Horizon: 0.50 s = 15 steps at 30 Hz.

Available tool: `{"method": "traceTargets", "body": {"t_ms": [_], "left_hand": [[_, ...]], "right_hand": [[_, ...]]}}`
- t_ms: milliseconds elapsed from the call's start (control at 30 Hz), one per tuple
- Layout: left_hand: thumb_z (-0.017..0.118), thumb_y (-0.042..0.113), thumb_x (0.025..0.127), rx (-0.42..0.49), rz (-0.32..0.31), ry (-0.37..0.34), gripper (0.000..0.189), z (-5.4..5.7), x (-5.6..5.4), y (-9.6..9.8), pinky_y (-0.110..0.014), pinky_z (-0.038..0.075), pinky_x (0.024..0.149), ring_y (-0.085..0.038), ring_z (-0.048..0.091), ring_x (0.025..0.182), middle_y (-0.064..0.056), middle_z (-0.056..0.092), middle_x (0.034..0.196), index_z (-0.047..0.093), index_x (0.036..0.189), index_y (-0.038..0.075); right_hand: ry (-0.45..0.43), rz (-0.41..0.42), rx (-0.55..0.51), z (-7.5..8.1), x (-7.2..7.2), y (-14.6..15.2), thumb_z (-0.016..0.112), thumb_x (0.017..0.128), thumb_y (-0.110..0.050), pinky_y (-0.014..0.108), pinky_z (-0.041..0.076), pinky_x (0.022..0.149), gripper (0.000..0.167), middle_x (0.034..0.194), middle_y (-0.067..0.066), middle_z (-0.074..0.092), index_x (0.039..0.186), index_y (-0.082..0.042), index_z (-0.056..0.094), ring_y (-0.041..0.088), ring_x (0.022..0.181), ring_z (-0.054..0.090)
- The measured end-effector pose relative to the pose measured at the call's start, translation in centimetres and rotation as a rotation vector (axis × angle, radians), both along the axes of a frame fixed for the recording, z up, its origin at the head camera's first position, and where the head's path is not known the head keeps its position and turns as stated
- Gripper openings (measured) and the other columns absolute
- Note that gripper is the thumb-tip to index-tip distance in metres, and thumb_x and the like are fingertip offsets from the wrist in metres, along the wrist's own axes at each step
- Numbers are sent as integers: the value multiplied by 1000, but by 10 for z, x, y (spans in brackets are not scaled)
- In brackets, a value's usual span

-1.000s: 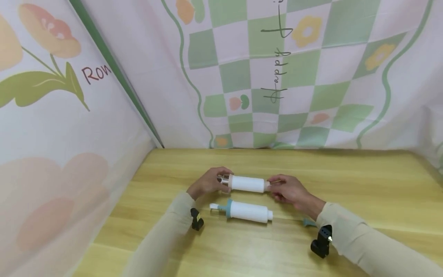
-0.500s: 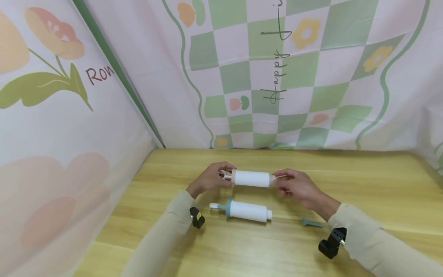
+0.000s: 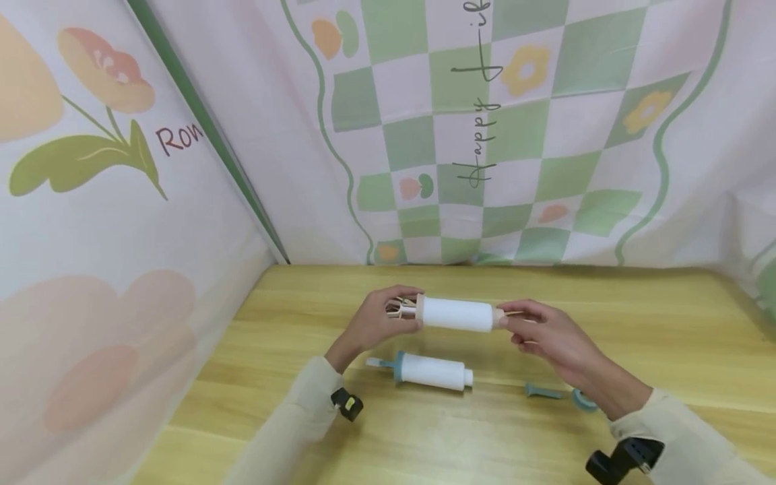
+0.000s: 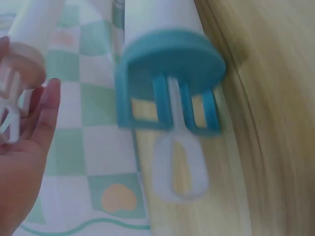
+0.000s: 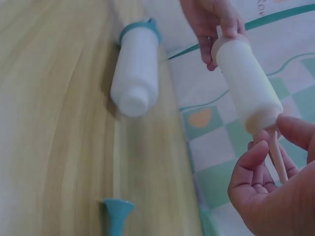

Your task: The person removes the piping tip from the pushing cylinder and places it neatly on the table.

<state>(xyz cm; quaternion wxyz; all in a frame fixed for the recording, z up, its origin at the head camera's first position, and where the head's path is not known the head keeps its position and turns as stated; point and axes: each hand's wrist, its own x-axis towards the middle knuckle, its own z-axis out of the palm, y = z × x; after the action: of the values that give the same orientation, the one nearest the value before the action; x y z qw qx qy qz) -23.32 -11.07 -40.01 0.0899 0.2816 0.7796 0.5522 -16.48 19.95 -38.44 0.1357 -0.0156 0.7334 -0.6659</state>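
A sausage stuffer with a white barrel [image 3: 457, 314] and pink fittings is held lengthwise above the table. My left hand [image 3: 378, 320] holds its handle end, thumb and fingers around the pink collar [image 5: 227, 43]. At the other end, my right hand [image 3: 554, 337] pinches the pink end piece, and a slim pink nozzle tube [image 5: 279, 157] runs out between the fingers in the right wrist view. Nearer to me lies a second stuffer [image 3: 433, 372], white with a teal collar [image 4: 172, 56] and a white pull loop [image 4: 197, 167].
To the right on the wooden table [image 3: 461, 444] lie a teal nozzle [image 3: 543, 391] and a teal ring [image 3: 582, 406], the ring partly behind my right wrist. A patterned cloth [image 3: 455, 222] hangs along the back edge, another cloth [image 3: 200, 256] at the left.
Both hands have lifted the pink stuffer and shifted it to the right. My right forearm has moved right, uncovering the teal nozzle and ring. The teal stuffer stays in place.
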Motion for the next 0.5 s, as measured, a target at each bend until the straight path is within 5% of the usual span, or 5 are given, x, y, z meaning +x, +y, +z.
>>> {"method": "traceTargets", "body": {"t_ms": [300,500], "left_hand": [[77,0,83,145,10,10,52,8,22,10,-37,58,82,-27,69,97,-15,62,122,59,132,-4],[77,0,83,177,14,3,53,9,30,14,-39,58,82,-26,68,97,-15,60,123,60,133,-1]], "right_hand": [[15,-41,-25,11,18,5,63,101,-26,30,54,72,54,115,3,58,142,4,45,16,82,57],[46,-45,-4,14,25,8,63,101,-24,29,54,71,53,114,5,59,142,4,45,17,84,58]]}}
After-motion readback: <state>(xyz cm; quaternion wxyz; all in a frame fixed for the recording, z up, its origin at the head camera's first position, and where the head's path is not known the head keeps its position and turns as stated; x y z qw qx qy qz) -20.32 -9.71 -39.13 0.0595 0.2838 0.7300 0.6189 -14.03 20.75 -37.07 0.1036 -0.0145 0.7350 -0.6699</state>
